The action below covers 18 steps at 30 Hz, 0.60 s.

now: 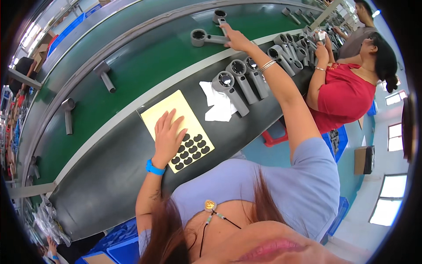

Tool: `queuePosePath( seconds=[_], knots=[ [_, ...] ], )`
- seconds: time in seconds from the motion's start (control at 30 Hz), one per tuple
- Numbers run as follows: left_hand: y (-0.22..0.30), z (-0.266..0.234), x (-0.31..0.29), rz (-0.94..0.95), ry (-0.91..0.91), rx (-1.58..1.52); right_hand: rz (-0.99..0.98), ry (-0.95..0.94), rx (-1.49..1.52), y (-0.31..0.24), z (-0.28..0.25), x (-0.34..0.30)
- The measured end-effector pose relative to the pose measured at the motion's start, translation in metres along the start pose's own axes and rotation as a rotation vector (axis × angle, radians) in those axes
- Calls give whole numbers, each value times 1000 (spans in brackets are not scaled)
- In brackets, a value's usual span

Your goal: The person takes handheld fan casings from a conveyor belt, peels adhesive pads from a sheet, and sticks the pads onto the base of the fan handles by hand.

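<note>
My left hand [168,136] lies flat on a yellow sheet [163,105], fingers stretched out. Rows of black notched round stickers [192,149] show on the sheet beside and below it. My right hand [239,40] reaches over the green conveyor belt, its fingers closed at the handle end of a grey handheld fan [199,38]. A second grey fan [219,16] lies just beyond, its handle also at my fingers; whether I grip both is unclear. Near me on the dark bench, a fan with a round head [226,79] rests partly on a white cloth [217,103].
More grey fans [285,59] line the bench to the right, by a co-worker in a red top [345,99]; another person stands beyond. Single fans [104,75] lie on the green belt [136,66]. A pale rail [118,105] separates belt and bench. Blue bins [125,251] stand below.
</note>
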<state>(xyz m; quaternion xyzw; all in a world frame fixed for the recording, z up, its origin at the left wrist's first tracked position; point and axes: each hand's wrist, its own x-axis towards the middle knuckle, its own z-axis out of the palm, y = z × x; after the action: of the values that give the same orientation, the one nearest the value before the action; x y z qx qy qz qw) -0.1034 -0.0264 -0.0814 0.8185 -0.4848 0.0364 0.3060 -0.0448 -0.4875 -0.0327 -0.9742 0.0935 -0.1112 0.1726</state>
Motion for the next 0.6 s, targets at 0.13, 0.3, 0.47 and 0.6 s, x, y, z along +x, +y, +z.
queuePosePath(
  seconds=[0.13,0.3,0.47,0.6],
  knots=[
    [0,1,0,12,4,2,-25,242,254,-56,-31,-4],
    [-1,1,-2,-24,16,-46,-281,308,462,-155,-58,-41],
    [2,-11,-1,-155,208,-259,-540,169,561,-231,-66,-108],
    [9,-40,3,-171,391,-435,-487,-21,521,-266,-42,-144]
  ],
)
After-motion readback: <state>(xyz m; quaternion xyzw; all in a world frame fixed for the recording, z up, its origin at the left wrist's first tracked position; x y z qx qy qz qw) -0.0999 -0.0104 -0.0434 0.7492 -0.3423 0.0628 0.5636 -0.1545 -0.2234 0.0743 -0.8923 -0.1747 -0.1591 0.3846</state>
